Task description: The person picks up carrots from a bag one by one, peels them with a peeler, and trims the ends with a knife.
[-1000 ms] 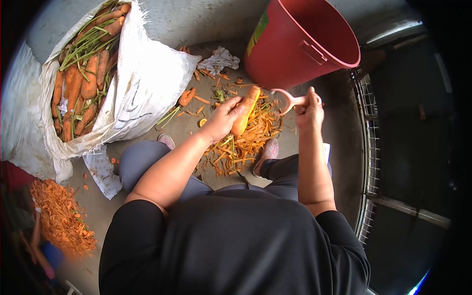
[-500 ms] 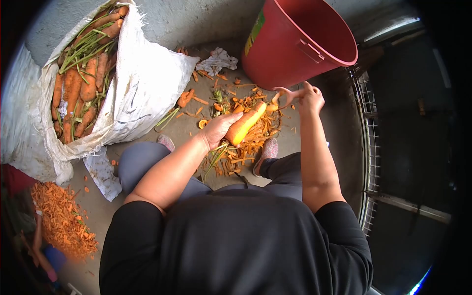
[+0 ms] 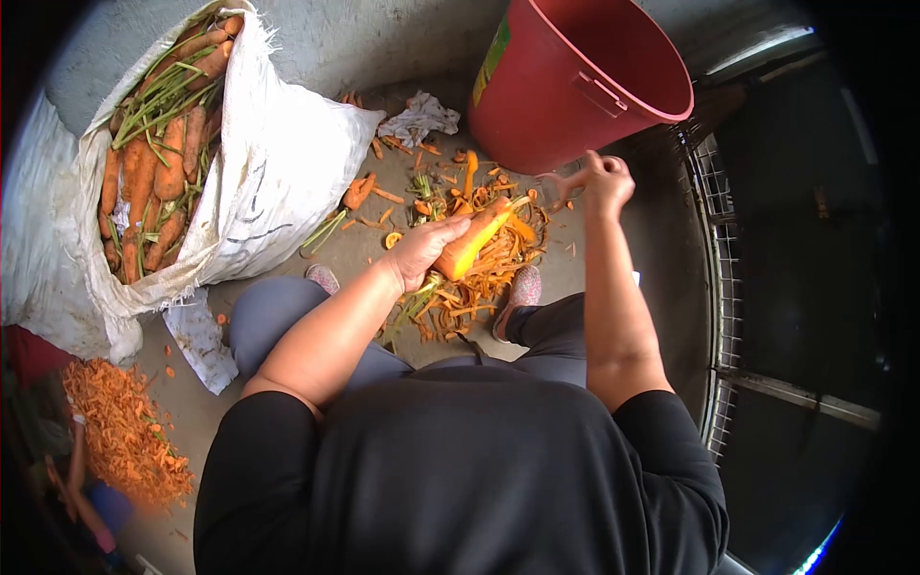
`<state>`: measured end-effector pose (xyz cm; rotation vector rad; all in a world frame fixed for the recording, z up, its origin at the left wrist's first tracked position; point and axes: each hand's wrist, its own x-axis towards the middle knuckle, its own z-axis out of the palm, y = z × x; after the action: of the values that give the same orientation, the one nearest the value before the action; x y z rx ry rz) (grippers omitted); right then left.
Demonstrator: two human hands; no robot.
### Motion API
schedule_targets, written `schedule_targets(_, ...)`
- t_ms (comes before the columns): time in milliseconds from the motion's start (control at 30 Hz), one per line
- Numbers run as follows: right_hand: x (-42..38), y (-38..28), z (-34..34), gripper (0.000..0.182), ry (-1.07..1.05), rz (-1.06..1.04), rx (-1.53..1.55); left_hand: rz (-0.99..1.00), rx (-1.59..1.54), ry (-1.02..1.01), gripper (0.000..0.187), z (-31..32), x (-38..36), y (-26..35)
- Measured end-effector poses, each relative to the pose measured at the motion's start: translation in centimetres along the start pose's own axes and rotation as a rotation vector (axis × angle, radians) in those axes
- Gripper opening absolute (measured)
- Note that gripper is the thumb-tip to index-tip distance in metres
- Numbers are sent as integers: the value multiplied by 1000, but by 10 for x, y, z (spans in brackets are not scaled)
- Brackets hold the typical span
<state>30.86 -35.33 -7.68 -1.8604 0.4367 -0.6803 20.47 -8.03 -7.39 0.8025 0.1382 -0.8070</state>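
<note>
My left hand [image 3: 426, 251] is wrapped round the thick end of a large carrot [image 3: 471, 241]. Its bright yellow-orange side is peeled, while a duller strip of skin shows along the upper edge. The narrow tip points up and right. In my right hand [image 3: 608, 185] is a pinkish peeler [image 3: 567, 186], held off to the right of the carrot's tip, apart from it. Beneath the carrot, a heap of orange peelings [image 3: 508, 257] with some green stalks lies on the floor between my feet. One orange strip [image 3: 471, 172] shows above the carrot.
A white sack [image 3: 287, 153] full of unpeeled carrots [image 3: 169, 158] leans at the left. Ahead to the right stands a red bucket [image 3: 551, 105]. At lower left is a bigger peelings pile [image 3: 125, 431] beside another person's arm [image 3: 79, 470]. Metal mesh [image 3: 714, 211] runs along the right.
The peeler has come away from the carrot's tip, my right hand shifting slightly up. A long orange strip now shows above the carrot, which has turned slightly in my left hand.
</note>
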Motion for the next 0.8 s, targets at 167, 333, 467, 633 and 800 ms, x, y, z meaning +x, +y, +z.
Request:
schedule_targets(167,-21,-34,-15,16,-33,285,429,61,70,35,41,-5,11,-2)
schedule_targets(333,-120,-85,10,18,-507,491,579,-29,61,-7,38,-9,9,-4)
schedule_targets(467,-60,-42,15,16,-308,450,609,-143,-12,-140,40,-12,3,2)
schedule_targets(633,-27,-44,1,17,-119,385,578,-147,-37,-106,40,-13,8,0)
schedule_targets(800,-133,-107,14,17,-624,283,433,-146,-195,-76,35,1,3,5)
